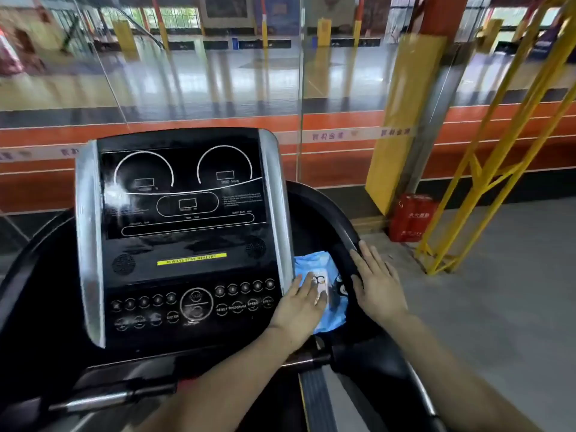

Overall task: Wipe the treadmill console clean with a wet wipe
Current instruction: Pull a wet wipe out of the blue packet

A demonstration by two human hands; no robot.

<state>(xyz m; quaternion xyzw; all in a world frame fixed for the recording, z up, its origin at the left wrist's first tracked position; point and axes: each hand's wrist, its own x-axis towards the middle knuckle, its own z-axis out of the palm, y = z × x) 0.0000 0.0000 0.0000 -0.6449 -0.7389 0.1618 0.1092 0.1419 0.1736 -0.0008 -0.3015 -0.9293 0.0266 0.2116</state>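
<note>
While the treadmill console (184,232) is standing unwiped, the left hand (300,310) is resting flat, fingers straight and together, on the blue wet-wipe pack (324,269) lying in the side tray just right of the console. The right hand (378,285), fingers spread and holding nothing, is resting on the black handrail (339,219). The step appears to be fetching a wipe; next, one likely needs pinching out of the pack.
</note>
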